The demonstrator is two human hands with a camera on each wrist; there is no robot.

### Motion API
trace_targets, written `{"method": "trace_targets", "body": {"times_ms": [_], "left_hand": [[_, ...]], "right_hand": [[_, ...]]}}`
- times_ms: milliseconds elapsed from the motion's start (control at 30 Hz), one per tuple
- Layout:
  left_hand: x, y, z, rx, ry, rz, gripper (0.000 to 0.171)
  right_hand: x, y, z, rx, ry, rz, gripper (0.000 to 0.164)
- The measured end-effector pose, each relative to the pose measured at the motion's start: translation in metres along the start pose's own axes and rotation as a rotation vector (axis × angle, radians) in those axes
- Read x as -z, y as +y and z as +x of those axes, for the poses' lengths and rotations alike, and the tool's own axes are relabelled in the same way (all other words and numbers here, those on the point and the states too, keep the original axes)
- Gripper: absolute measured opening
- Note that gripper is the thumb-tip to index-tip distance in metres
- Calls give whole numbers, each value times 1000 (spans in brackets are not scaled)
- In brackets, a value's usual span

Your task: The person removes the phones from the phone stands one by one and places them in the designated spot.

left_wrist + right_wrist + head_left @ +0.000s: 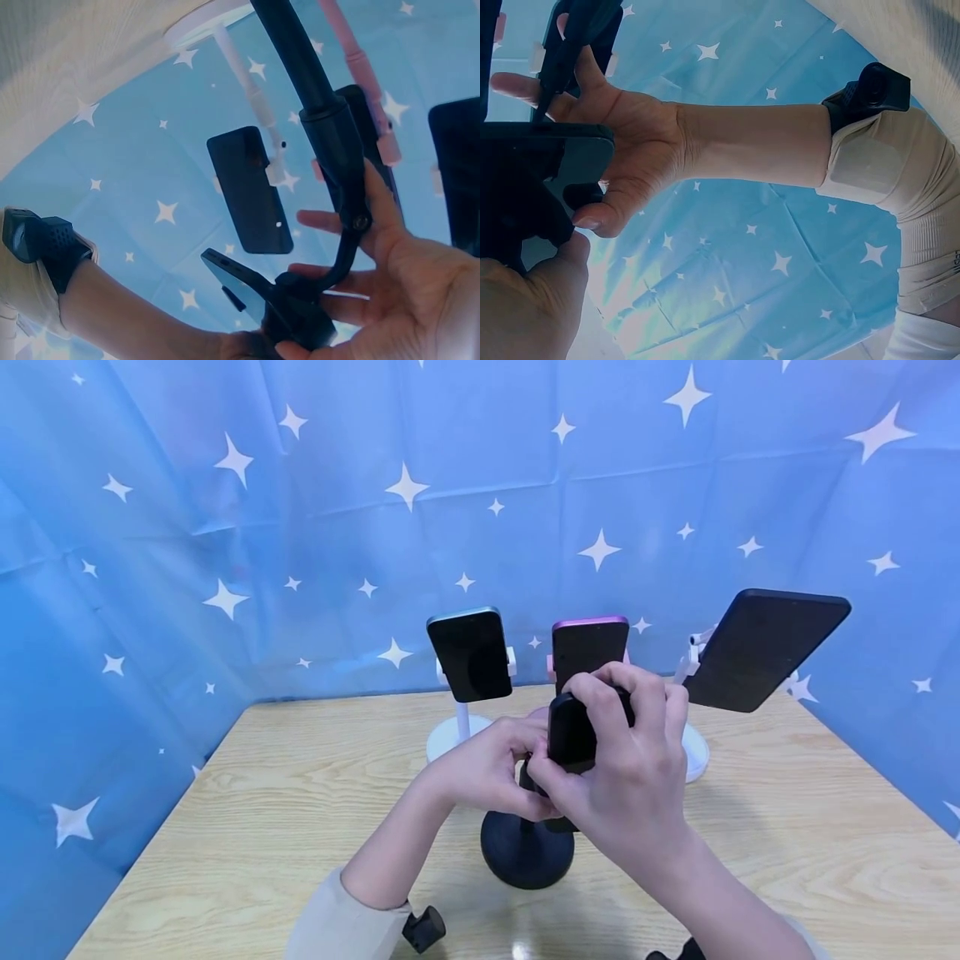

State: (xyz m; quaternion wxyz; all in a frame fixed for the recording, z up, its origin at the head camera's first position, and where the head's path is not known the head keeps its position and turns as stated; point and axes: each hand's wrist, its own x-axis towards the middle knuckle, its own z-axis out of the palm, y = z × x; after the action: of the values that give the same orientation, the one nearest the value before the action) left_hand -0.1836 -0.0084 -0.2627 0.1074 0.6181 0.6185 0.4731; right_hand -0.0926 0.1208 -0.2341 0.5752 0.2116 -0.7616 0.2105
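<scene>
In the head view a black phone (570, 735) is upright at a black phone stand (527, 856), partly covered by the hands. My right hand (637, 768) grips the phone from the right, fingers bent over its upper edge and thumb at its near side. From the left, my left hand (495, 768) holds the stand's upper part, just below and beside the phone. The left wrist view shows its fingers around the black jointed neck (350, 247) and its thumb at the clamp (300, 315). How far the phone sits in the clamp is hidden.
Behind the hands, a white stand bears a blue-edged phone (471, 656) and a pink stand a pink-edged phone (588, 643). To the right, a large dark tablet (765, 647) leans on another white stand (696, 752). A starred blue curtain (337, 552) hangs behind the wooden table (300, 793).
</scene>
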Motion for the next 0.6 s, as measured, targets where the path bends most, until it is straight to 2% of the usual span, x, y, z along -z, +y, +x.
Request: {"method": "trace_targets", "body": {"times_ms": [167,400,600], "left_hand": [[1,-1,0,9,-4,-10,17],[1,-2,0,16,-12,-15,9],[2,-2,0,15,-17,-22,13]], "right_hand": [[-1,1,0,-1,5,12,37],[-2,2,0,-3,1,19,34],[-2,3,0,-5,-10,26,35]]}}
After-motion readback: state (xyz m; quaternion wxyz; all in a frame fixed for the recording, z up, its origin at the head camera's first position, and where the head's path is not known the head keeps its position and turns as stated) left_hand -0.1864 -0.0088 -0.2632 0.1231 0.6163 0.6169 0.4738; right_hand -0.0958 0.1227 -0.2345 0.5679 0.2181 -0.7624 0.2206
